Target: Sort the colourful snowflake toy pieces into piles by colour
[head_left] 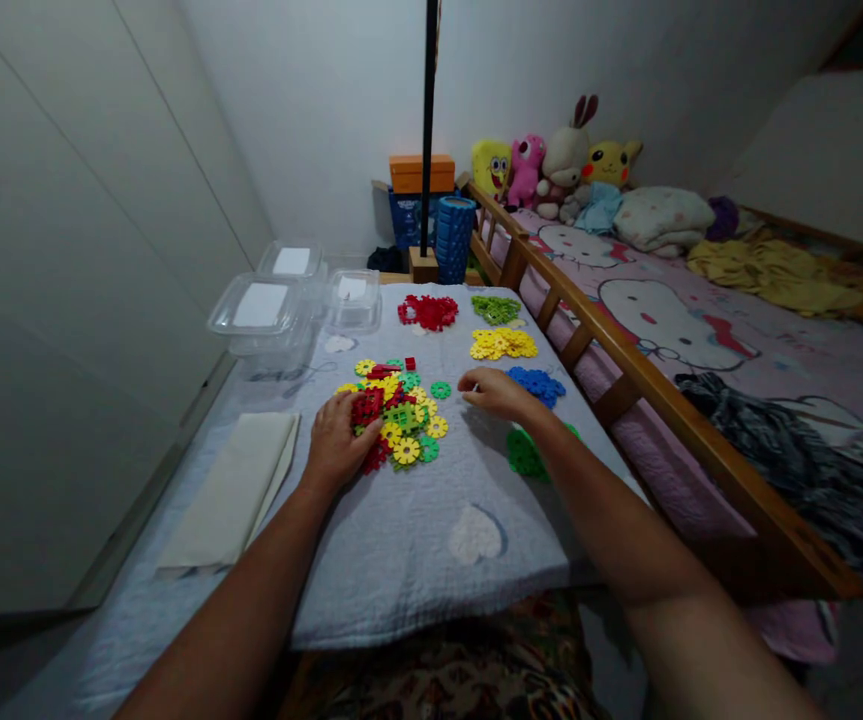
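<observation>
My left hand [337,437] rests on the left side of a mixed pile of plastic building pieces, thumb apart from the fingers, touching a red square piece [368,404]. Yellow flower-shaped discs [406,450], green discs [429,448] and light green square pieces [401,417] lie in the same pile. To the right of the pile, my right hand [502,392] hovers with thumb and fingertips closed together; anything between them is too small to make out. A single green disc [440,390] lies between the pile and this hand.
Sorted groups lie around: red pieces [431,313], light green pieces [495,309], yellow discs [504,344], blue discs [537,385] and green discs [525,455], partly behind my right forearm. Clear plastic boxes [262,305] and folded cloth [232,490] are left. A wooden bed rail [603,370] borders the right.
</observation>
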Motion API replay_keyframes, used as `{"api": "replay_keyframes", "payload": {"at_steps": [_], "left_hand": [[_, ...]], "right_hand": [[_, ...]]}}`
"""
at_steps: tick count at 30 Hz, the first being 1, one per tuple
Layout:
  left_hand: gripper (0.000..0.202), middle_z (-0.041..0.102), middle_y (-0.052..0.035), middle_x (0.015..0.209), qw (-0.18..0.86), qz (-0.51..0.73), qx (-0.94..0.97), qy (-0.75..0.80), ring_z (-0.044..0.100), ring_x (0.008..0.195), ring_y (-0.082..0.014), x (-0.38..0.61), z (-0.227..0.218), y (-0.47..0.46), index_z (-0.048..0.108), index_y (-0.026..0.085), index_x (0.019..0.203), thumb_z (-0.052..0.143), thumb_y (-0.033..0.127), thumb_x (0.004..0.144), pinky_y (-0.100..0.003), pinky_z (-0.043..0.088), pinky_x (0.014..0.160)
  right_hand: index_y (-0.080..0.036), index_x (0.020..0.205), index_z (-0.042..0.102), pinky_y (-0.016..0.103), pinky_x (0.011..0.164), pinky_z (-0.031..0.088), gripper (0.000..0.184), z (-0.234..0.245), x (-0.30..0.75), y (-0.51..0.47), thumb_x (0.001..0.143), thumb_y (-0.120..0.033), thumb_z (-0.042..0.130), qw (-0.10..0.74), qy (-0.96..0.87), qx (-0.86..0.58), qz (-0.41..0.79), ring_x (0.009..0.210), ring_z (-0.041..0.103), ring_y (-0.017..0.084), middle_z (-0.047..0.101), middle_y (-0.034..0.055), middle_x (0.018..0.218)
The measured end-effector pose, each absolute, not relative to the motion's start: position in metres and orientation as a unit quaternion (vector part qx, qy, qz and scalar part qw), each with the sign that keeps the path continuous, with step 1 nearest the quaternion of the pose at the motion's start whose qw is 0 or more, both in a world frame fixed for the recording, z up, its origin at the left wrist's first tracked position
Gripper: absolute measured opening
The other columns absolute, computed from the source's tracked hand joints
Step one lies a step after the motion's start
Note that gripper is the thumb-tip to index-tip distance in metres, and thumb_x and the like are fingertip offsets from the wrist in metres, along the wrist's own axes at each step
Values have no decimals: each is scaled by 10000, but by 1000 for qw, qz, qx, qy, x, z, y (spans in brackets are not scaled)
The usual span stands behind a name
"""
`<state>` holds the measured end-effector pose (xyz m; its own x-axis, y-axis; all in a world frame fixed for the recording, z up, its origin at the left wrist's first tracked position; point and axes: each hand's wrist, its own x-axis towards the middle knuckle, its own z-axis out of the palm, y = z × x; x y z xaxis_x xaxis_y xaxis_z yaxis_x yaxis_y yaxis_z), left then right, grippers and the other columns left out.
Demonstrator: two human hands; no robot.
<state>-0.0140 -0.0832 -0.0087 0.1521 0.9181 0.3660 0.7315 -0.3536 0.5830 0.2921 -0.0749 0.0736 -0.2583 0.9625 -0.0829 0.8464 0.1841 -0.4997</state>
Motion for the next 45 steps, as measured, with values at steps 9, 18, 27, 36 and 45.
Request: {"api": "replay_keyframes", "payload": {"at_steps": [9,18,27,36,45], "left_hand": [[517,589,-142,1357,153,336,760,535,515,1311,-328,-15,-2,-87,574,201,1282,593,489,853,-534,392,1148],[564,563,-134,1386,194,343,768,505,501,1335,-322,-16,4,-89,543,206,1314,615,488,831,-528,385,1167],[554,545,-143,1373,183,376,747,516,495,1346,-325,-21,3,-87,547,191,1290,613,503,837,-517,381,1177],[546,565,-141,1347,172,367,739,538,506,1334,-333,-23,4,-87,561,196,1270,614,510,827,-528,389,1168],[526,576,-123,1324,174,369,731,546,520,1311,-322,-23,3,-86,575,215,1252,621,508,818,-517,397,1161]], "right_hand": [[-173,1160,705,288,941,442,296,34,246,-42,872,-218,650,100,-738,-652,143,1093,586,223,619,133,1192],[-171,842,704,234,694,415,93,56,287,-64,789,-141,635,221,-705,-624,253,754,588,140,697,13,812],[-179,827,720,261,632,434,218,90,391,-142,688,-344,689,305,-588,-671,333,677,576,151,688,12,760],[-165,780,697,249,573,394,300,72,441,-190,623,-416,745,295,-527,-690,397,606,522,127,645,-3,692],[-172,788,709,246,580,402,229,66,415,-184,689,-377,686,289,-576,-669,371,622,550,139,652,1,695]]}}
